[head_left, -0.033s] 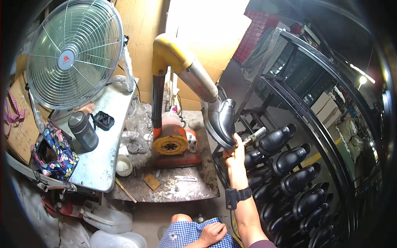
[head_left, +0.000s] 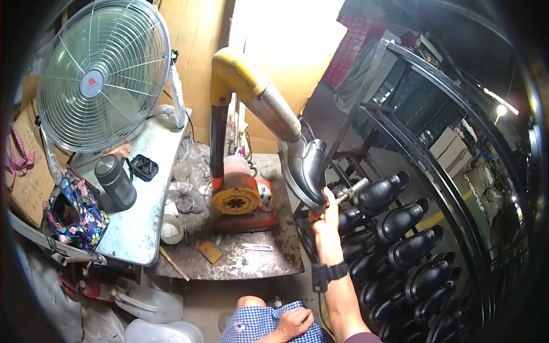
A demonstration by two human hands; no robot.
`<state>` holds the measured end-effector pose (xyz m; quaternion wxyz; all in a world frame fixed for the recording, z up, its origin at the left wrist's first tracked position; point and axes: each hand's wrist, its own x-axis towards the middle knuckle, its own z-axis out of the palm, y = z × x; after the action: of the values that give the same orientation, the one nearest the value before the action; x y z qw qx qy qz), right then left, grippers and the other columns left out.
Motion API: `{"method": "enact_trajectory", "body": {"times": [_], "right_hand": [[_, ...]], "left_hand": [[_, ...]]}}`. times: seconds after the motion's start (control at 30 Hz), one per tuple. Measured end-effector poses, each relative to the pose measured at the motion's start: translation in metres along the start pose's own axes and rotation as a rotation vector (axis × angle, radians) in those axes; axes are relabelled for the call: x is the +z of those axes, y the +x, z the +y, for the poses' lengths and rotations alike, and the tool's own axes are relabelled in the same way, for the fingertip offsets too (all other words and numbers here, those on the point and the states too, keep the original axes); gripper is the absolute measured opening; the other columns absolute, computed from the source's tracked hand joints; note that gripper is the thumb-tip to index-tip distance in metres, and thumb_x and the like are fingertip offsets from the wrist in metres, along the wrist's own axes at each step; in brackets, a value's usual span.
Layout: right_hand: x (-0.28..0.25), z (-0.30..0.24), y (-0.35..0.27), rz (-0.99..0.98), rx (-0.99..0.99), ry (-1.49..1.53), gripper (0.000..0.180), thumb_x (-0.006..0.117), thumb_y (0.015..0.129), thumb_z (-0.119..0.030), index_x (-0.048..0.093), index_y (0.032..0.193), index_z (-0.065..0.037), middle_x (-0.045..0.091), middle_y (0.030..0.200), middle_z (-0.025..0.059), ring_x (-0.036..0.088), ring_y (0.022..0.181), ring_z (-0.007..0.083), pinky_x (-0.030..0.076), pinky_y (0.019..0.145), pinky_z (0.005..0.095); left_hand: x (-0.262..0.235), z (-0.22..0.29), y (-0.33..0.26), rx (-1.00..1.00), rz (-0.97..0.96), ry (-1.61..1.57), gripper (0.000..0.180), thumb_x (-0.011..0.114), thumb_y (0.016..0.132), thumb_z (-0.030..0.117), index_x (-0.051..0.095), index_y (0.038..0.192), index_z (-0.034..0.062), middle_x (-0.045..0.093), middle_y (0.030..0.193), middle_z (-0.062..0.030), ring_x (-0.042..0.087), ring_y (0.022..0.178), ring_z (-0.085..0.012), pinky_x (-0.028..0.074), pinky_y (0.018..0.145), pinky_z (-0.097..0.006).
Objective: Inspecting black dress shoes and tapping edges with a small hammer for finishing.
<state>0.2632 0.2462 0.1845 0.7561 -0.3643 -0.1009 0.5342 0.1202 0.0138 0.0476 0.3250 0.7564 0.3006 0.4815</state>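
My right hand (head_left: 325, 212) is raised and grips the lower heel end of a black leather shoe (head_left: 306, 167). The shoe hangs sole outward at the tip of a grey and yellow machine arm (head_left: 257, 97). A black strap sits on that wrist. A metal peg (head_left: 353, 190) of the rack pokes out just right of the hand. My left hand (head_left: 293, 322) rests low on my lap, on blue checked cloth (head_left: 251, 328), holding nothing.
A black metal rack (head_left: 434, 171) on the right carries several black shoes (head_left: 400, 220) on pegs. The orange machine base (head_left: 243, 200) stands on a dirty bench (head_left: 240, 257). To the left are a metal table (head_left: 143, 217), a fan (head_left: 106, 74), a dark flask (head_left: 116, 183) and a floral bag (head_left: 77, 214).
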Motion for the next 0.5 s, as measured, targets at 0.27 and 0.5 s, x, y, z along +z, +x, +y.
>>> {"method": "enact_trajectory", "body": {"times": [0.27,0.5], "right_hand": [[-0.076,0.002,-0.087,0.015,0.03,0.055,0.024,0.059,0.082,-0.025,0.06,0.097,-0.006,0.065,0.087,0.0046,0.062,0.07,0.0148,0.049,0.058,0.0257],[-0.147,-0.018,-0.164,-0.144,-0.077,-0.193,0.04,0.058,0.076,-0.019,0.054,0.109,0.004,0.062,0.101,0.0131,0.061,0.09,0.0228,0.048,0.084,0.0327]], "left_hand": [[-0.006,0.008,0.003,-0.086,0.06,-0.097,0.003,0.062,0.074,0.006,0.062,0.075,0.0029,0.06,0.065,-0.0073,0.059,0.056,-0.0218,0.047,0.051,-0.029],[-0.058,-0.005,0.054,-0.527,0.275,-0.546,0.013,0.051,0.087,0.002,0.06,0.094,-0.0044,0.062,0.079,-0.0093,0.057,0.053,-0.0094,0.046,0.047,-0.02]]}}
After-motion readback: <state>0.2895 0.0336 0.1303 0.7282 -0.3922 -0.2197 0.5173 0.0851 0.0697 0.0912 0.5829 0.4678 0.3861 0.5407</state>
